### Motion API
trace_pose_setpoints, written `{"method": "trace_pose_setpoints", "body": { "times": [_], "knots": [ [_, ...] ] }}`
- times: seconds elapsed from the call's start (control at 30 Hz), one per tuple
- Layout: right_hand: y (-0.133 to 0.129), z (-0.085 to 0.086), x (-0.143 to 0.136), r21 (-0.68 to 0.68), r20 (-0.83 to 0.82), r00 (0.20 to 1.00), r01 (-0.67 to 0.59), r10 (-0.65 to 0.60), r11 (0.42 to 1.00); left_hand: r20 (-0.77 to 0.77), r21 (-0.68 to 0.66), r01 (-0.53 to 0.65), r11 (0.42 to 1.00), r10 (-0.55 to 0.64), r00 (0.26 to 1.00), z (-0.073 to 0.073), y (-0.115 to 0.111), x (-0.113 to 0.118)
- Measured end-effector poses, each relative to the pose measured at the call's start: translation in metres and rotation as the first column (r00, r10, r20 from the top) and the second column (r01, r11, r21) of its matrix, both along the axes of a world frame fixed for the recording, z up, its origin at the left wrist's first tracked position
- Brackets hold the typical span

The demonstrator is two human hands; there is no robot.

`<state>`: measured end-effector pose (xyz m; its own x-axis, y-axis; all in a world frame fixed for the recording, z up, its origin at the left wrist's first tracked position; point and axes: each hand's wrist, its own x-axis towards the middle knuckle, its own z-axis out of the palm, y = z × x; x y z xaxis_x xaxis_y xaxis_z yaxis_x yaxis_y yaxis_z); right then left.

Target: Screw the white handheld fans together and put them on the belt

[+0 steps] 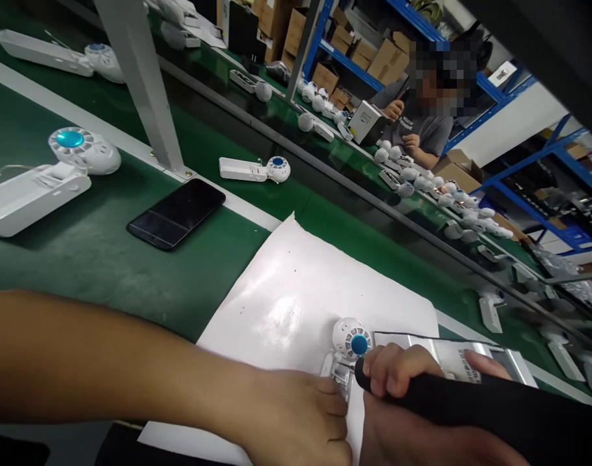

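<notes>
A white hinged device with a round, vented head (pixel 352 338) and a blue centre lies on a large white sheet (pixel 276 304). My left hand (pixel 300 414) is closed around its handle part, which is mostly hidden beneath the fingers. My right hand (pixel 402 369) is wrapped around the thick black handle of a screwdriver (pixel 451 398). Its thin shaft points left at the hinge area just below the round head. Whether the tip touches a screw cannot be made out.
A dark smartphone (pixel 176 213) lies on the green bench, near another white device (pixel 85 152) at left. One more device (pixel 254 169) sits on the green strip behind the sheet. A metal post (pixel 140 84) rises at left. Across the line, a person (pixel 416 116) works behind several white devices.
</notes>
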<state>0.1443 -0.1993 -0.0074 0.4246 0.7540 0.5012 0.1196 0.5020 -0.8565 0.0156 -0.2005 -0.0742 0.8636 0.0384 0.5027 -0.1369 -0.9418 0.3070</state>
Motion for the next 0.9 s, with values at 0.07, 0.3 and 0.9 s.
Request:
{"method": "trace_pose_setpoints", "body": {
  "times": [0.07,0.3,0.9],
  "knots": [
    [0.006,-0.001,-0.006,0.026,-0.036,0.999,0.015,-0.014,1.0,-0.019,-0.012,0.005,1.0,-0.005,1.0,0.0,0.0,0.0],
    [0.01,-0.007,-0.015,-0.024,-0.057,0.991,-0.12,0.119,0.992,-0.052,-0.05,-0.005,0.999,0.002,0.999,0.006,0.0,-0.004],
    [0.007,0.027,0.086,0.371,0.208,0.849,0.391,-0.486,0.842,-0.015,-0.059,0.006,0.998,-0.007,1.0,0.002,0.001,-0.008]
  ]
}}
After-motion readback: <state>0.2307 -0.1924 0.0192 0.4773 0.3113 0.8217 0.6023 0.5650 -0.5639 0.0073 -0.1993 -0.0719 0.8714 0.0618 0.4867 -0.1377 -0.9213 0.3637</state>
